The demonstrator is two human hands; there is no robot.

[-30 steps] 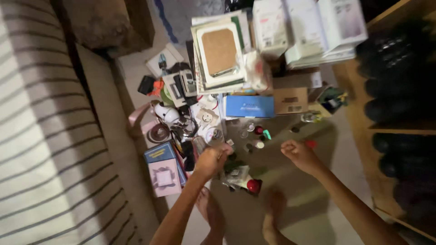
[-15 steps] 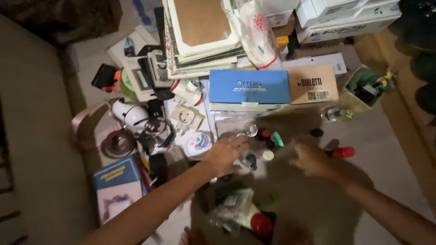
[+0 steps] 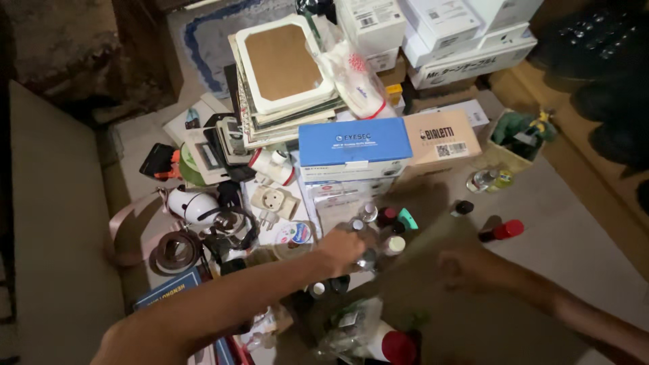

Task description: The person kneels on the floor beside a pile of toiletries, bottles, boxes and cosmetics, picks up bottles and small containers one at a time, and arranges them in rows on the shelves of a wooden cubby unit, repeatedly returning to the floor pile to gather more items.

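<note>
I am reaching my left hand (image 3: 341, 249) into a cluster of small bottles (image 3: 378, 233) standing on the floor in front of the blue box (image 3: 353, 142). The bottles are looking short and mixed: one with a teal cap, one dark red, one white-topped, a couple with silvery lids. My fingers are curling down among them, touching the nearest ones; whether they are clamping on one I cannot tell, since the knuckles are hiding the grip. My right hand (image 3: 466, 267) is hovering low just right of the cluster, blurred, so whether its fingers are apart or together I cannot tell either.

Compared with half a second ago, my left hand is sitting slightly lower and closer to me, and my right hand is lying farther from the bottles. The view is also taking in more of the stacked white boxes (image 3: 466, 34) at the top.

The floor (image 3: 568, 243) is showing as pale grey and dimly lit. Left of me a striped cushion (image 3: 54, 223) is running along the edge. A tan cardboard box (image 3: 443, 135) is touching the blue one, a framed board (image 3: 284, 61) is topping a stack of books, and a red-capped bottle (image 3: 501, 231) is lying apart to the right.
</note>
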